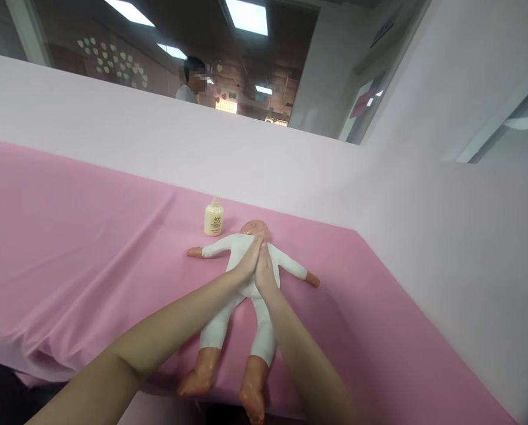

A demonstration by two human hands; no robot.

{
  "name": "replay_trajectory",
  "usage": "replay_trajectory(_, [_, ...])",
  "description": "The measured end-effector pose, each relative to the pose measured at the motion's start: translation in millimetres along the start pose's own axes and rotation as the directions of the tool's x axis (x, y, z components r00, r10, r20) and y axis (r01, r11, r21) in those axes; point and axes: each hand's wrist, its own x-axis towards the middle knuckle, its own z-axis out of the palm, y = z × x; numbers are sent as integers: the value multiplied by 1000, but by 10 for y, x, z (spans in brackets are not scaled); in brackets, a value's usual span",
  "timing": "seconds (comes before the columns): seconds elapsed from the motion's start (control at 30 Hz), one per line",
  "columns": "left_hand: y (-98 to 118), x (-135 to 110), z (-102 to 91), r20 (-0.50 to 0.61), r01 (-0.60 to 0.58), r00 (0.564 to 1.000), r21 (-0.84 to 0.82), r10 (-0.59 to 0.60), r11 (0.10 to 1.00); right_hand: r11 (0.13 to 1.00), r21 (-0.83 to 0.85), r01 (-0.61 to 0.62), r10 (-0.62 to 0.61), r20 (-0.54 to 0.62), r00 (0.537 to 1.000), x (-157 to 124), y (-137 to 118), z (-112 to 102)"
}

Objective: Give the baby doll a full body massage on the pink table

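A baby doll (235, 251) in a white suit lies on its back on the pink sheet, arms spread and legs toward me. Above its chest, my left hand (250, 260) and my right hand (264, 268) are pressed palm to palm. Their fingers are straight and point toward the doll's head (251, 226). Neither hand holds anything. Whether they touch the doll's chest I cannot tell. Beside the doll's head, on the left, stands a pale yellow pump bottle (213, 219) with a dark print on its front.
A pink sheet (113, 248) covers the table, with folds at the left. Behind it rises a white wall (166, 141) with a wide window (255, 71), where a person (186, 91) shows. Another wall (459, 254) closes off the right side.
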Motion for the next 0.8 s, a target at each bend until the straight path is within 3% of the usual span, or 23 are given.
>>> replay_trajectory(0.13, [-437, 181, -286, 98, 46, 994, 71, -53, 996, 994, -107, 10, 8, 161, 987, 123, 296, -65])
replay_trajectory(0.17, [-556, 202, -377, 165, 32, 985, 152, -57, 988, 986, -164, 8, 28, 214, 976, 143, 382, -85])
replay_trajectory(0.3, [-870, 185, -552, 251, -32, 963, 459, -95, 888, 875, -484, 25, 145, 310, 940, 178, 622, -167])
replay_trajectory(0.43, [-923, 149, -502, 229, -41, 966, 587, -118, 809, 755, -656, 26, 204, 271, 941, 181, 640, -201])
replay_trajectory(0.67, [-989, 171, -562, 109, 125, 960, 661, -259, 740, 680, -716, -159, 351, 127, 928, 220, 601, -261])
replay_trajectory(0.8, [-983, 67, -699, 120, 118, 956, 679, -268, 725, 642, -717, -271, 437, 52, 898, 157, 559, -327])
